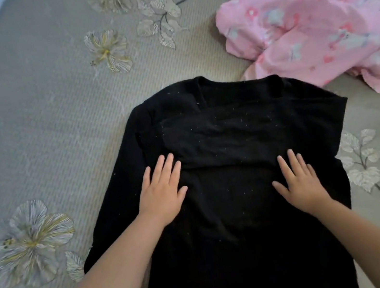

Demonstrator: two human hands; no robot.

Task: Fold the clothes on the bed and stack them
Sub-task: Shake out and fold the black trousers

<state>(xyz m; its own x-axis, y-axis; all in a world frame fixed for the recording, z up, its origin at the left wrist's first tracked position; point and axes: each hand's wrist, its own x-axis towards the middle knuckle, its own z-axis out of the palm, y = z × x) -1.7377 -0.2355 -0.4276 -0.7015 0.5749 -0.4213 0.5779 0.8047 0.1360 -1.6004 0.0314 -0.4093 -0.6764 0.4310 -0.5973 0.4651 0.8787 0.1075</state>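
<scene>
Both hands: my left hand point(163, 191) and right hand point(296, 178) press flat, fingers straight, gripping nothing.
Under them: black shirt point(222, 143), sleeve folded across its chest.
Far right: crumpled pink garment point(310, 28) on the bed point(39, 114).

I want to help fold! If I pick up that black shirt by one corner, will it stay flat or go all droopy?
Probably droopy. The black shirt lies limp on the bed, with a sleeve folded softly across its chest, so it looks thin and floppy. Both the left hand and right hand press it flat, which hints it shifts or wrinkles easily. It likely weighs little.
</scene>
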